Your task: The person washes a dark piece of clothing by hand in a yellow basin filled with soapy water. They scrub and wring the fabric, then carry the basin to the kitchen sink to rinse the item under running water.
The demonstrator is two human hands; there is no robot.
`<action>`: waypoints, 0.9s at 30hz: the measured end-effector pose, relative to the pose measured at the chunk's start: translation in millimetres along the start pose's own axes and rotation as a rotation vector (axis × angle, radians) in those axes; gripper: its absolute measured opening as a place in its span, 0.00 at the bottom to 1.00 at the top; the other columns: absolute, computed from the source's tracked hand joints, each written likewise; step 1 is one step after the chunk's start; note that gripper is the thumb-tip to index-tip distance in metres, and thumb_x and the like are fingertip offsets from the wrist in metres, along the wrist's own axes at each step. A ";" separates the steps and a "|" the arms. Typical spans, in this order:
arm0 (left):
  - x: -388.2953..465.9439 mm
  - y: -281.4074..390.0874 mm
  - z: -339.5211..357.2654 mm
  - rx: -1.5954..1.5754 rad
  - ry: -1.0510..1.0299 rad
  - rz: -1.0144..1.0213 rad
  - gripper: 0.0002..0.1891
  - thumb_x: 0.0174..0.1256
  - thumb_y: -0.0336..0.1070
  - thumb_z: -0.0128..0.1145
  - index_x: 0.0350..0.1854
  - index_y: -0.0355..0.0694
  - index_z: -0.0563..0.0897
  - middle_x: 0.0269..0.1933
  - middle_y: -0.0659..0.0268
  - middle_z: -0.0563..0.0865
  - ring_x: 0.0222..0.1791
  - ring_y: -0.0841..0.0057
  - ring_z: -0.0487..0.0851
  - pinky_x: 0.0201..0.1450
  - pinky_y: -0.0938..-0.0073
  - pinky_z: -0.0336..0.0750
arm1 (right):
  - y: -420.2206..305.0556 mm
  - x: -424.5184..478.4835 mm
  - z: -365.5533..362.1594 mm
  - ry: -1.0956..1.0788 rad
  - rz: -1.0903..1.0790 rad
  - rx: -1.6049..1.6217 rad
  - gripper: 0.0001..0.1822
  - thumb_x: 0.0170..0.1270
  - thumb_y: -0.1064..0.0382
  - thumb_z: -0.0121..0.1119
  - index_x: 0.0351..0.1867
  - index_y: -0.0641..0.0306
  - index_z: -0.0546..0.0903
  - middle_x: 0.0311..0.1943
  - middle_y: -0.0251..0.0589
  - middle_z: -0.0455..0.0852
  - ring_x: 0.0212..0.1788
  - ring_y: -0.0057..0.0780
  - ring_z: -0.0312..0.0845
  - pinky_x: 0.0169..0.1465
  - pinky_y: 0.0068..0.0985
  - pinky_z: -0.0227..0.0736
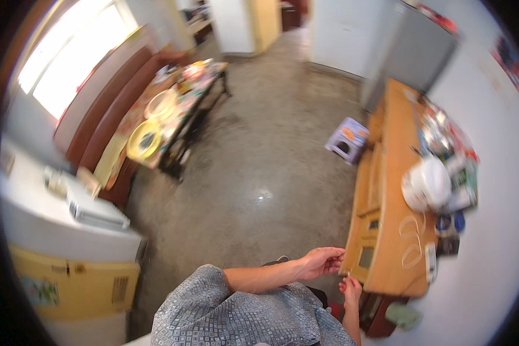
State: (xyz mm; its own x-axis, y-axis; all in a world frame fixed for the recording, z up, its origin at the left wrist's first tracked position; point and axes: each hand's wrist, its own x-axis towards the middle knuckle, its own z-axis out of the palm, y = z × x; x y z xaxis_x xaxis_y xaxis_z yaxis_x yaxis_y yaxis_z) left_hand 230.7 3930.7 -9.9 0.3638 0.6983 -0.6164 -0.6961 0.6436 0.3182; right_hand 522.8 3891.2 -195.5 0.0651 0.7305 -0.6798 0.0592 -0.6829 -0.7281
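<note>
My left hand (322, 264) reaches across my body to the near left corner of a long wooden cabinet (393, 259). Its fingers are curled, with the tips at the cabinet's front edge; whether they hold anything is unclear. Just below it, my right hand (351, 289) is at the cabinet's end, thumb and fingers close together. A tiny pale spot shows at its fingertips, too small to name. Beside both hands, the cabinet front has a dark inset panel (366, 258).
On the cabinet are a white rounded appliance (426, 184), a looped white cable (411, 242) and a power strip (430, 261). A purple plastic stool (348, 138) stands by its front. Across the floor, a coffee table (190, 116) bearing yellow basins (143, 140) stands before a brown sofa (112, 104).
</note>
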 end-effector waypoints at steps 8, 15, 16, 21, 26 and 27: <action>-75.0 139.3 -146.7 -0.491 0.193 0.522 0.10 0.82 0.46 0.62 0.50 0.45 0.85 0.34 0.73 0.85 0.39 0.81 0.86 0.55 0.67 0.87 | -34.9 76.2 114.6 -0.257 -0.038 -0.766 0.09 0.70 0.63 0.63 0.38 0.66 0.88 0.29 0.37 0.87 0.29 0.26 0.83 0.32 0.25 0.75; -149.8 193.9 -258.6 -0.758 0.222 0.814 0.16 0.85 0.45 0.57 0.60 0.38 0.81 0.21 0.79 0.70 0.20 0.86 0.71 0.57 0.69 0.84 | -90.5 196.1 236.6 -0.358 0.206 -0.950 0.23 0.78 0.51 0.58 0.27 0.65 0.84 0.25 0.42 0.86 0.22 0.33 0.82 0.29 0.33 0.80; -161.0 202.5 -268.6 -0.821 0.348 0.820 0.14 0.87 0.42 0.54 0.62 0.38 0.80 0.22 0.79 0.67 0.18 0.87 0.64 0.52 0.71 0.83 | -106.1 208.0 262.2 -0.342 0.231 -0.933 0.25 0.80 0.49 0.55 0.26 0.65 0.83 0.24 0.44 0.86 0.21 0.34 0.82 0.29 0.35 0.81; -204.3 252.5 -325.3 -0.855 0.575 0.948 0.13 0.79 0.35 0.63 0.61 0.43 0.79 0.28 0.76 0.77 0.23 0.85 0.73 0.41 0.72 0.81 | -157.1 282.4 426.6 -0.303 -0.136 -1.085 0.12 0.66 0.61 0.63 0.27 0.66 0.81 0.20 0.43 0.81 0.19 0.37 0.80 0.22 0.40 0.76; -257.4 256.9 -393.6 -0.942 0.799 1.073 0.16 0.70 0.23 0.67 0.55 0.45 0.79 0.40 0.69 0.86 0.37 0.76 0.86 0.44 0.73 0.84 | -197.6 239.6 610.8 -0.360 -0.352 -1.169 0.08 0.60 0.69 0.59 0.23 0.64 0.77 0.19 0.43 0.80 0.19 0.33 0.76 0.28 0.41 0.75; -261.0 261.3 -421.9 -0.969 0.784 1.112 0.17 0.70 0.21 0.66 0.56 0.43 0.79 0.42 0.66 0.87 0.39 0.75 0.87 0.48 0.71 0.86 | -196.9 250.0 647.7 -0.383 -0.385 -1.131 0.08 0.59 0.70 0.60 0.22 0.64 0.77 0.19 0.43 0.80 0.20 0.32 0.76 0.29 0.40 0.75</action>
State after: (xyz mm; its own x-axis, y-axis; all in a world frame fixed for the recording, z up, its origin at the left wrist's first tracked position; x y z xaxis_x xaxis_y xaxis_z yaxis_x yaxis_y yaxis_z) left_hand -307.3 3784.4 -69.8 -0.7063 0.1435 -0.6932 -0.5939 -0.6531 0.4699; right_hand -117.8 4213.0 -278.8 -0.4283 0.7092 -0.5600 0.8425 0.0894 -0.5311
